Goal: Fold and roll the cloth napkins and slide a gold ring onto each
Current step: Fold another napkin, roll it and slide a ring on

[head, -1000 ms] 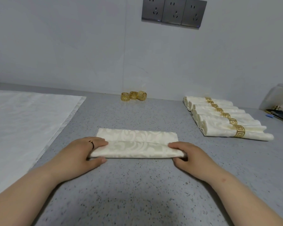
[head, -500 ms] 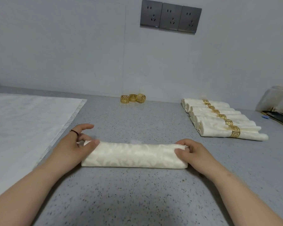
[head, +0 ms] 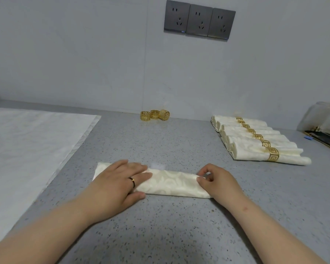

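The grey speckled counter carries a spread cloth, lying flat at 9 o'clock. A row of ringed rolls lies side by side at 2 o'clock. The rolled napkin lies crosswise at centre. The left hand presses flat on its left end, fingers straight. The right hand pinches its right end with curled fingers. Three loose gold rings stand together at 12 o'clock, near the wall.

Both forearms bare, no sleeves; left hand wears thin dark-and-gold ring; right hand unadorned.
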Demonstrator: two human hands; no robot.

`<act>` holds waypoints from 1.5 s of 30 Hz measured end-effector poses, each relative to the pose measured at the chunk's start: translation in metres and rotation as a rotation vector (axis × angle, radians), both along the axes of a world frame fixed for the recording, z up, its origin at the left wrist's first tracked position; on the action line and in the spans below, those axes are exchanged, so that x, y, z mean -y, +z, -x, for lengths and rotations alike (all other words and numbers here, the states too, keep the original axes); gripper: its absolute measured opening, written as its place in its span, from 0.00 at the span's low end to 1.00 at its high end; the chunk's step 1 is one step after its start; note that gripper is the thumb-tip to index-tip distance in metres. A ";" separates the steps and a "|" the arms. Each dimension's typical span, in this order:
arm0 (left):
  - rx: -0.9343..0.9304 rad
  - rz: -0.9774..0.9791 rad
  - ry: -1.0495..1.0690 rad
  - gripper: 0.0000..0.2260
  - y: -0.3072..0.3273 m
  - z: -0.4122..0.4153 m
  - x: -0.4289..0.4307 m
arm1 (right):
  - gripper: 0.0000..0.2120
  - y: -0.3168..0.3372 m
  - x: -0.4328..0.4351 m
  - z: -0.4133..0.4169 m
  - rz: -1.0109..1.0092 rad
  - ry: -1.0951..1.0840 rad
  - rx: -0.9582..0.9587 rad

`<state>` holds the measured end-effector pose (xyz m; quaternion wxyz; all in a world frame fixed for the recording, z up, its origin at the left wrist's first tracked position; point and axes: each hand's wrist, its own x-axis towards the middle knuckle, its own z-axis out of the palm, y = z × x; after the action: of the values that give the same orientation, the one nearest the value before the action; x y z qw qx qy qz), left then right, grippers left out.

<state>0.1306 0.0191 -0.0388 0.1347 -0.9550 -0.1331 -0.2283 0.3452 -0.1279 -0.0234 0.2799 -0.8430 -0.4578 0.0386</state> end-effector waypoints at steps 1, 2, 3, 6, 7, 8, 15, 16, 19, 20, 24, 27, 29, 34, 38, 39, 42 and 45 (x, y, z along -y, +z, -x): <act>-0.033 0.016 0.014 0.30 -0.001 0.000 0.000 | 0.02 0.000 0.001 0.000 -0.015 0.002 0.016; -0.054 0.045 0.030 0.29 -0.002 0.000 0.000 | 0.02 0.001 0.003 -0.001 -0.056 0.011 0.045; -0.072 0.077 0.044 0.29 -0.001 0.001 0.000 | 0.02 0.002 0.005 -0.002 -0.117 0.033 0.083; -0.096 0.120 0.065 0.29 0.000 0.001 -0.001 | 0.10 0.008 0.011 -0.002 -0.312 0.192 0.231; -0.104 0.135 0.070 0.28 0.001 0.001 -0.001 | 0.14 0.010 0.013 -0.001 -0.326 0.251 0.304; -0.097 0.151 0.073 0.28 0.001 0.000 0.000 | 0.16 0.011 0.013 0.000 -0.309 0.309 0.373; -0.092 0.251 0.028 0.28 0.001 -0.001 0.000 | 0.19 0.009 0.014 0.002 0.067 0.431 0.382; -0.093 0.252 0.030 0.28 0.001 -0.002 0.000 | 0.15 0.010 0.014 0.001 0.066 0.424 0.361; -0.121 0.267 0.038 0.28 0.001 -0.002 0.000 | 0.08 0.013 0.014 0.003 0.069 0.397 0.284; -0.119 0.267 0.035 0.29 0.000 -0.002 0.000 | 0.08 0.014 0.015 0.004 0.070 0.387 0.252; -0.087 0.253 0.003 0.30 0.000 -0.008 0.001 | 0.09 0.014 0.014 0.002 0.052 0.336 0.088; -0.051 0.211 -0.048 0.29 0.011 -0.025 0.015 | 0.07 0.012 0.012 -0.001 0.007 0.290 -0.038; -0.044 0.265 -0.087 0.30 0.022 -0.042 0.029 | 0.08 0.010 0.009 -0.002 -0.038 0.268 -0.164; -0.156 0.385 0.004 0.15 0.024 -0.093 0.042 | 0.08 0.007 0.006 -0.006 -0.106 0.214 -0.336; -0.167 0.499 0.050 0.11 0.023 -0.105 0.043 | 0.14 0.002 0.005 -0.012 -0.011 0.144 -0.217; -0.173 0.496 0.053 0.11 0.024 -0.105 0.044 | 0.14 0.001 0.005 -0.014 0.008 0.129 -0.174; -0.120 0.482 0.054 0.12 0.024 -0.104 0.047 | 0.10 0.001 0.005 -0.015 0.030 0.136 -0.109; -0.082 0.406 0.020 0.21 0.020 -0.111 0.050 | 0.02 0.001 0.003 -0.015 -0.014 0.147 -0.078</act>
<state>0.2412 -0.0309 -0.0190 -0.0529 -0.9697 -0.1802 -0.1563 0.3597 -0.1306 -0.0219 0.2996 -0.8029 -0.5076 0.0886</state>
